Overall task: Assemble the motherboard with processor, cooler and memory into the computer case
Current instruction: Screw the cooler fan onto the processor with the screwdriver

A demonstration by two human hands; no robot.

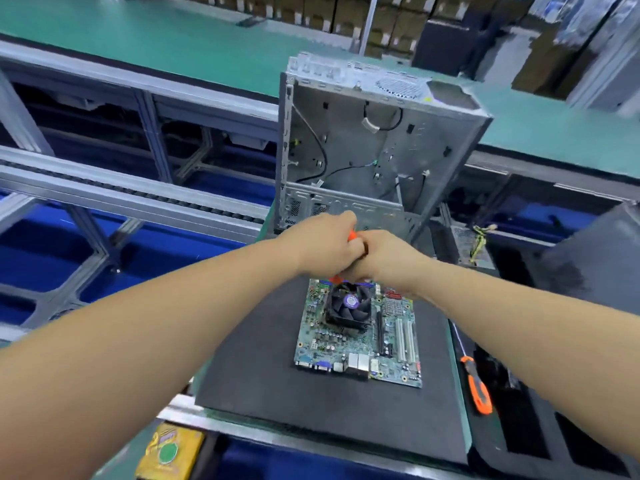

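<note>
Just below the fingers, the board [358, 336] lay flat on a black mat [263, 368] on the table [221, 422], the cooler [349, 308] already seated on it. The left hand [325, 245] and right hand [384, 254] met over the board's far edge, both curled around an orange-handled tool [351, 235] of which only slivers showed; whether its tip touched the board could not be told. Beyond the fingers the case [374, 147] stood open and tilted, holding only loose cables [320, 152], so the board was not yet mounted. The processor presumably sat hidden under the cooler; the memory slots lay behind the hands and could not be judged. Nearer the person and to the right of the fingers, a second orange screwdriver [477, 384] rested beside the mat. What remained, apparently, was finishing the work on the board, then lowering it into the case.
</note>
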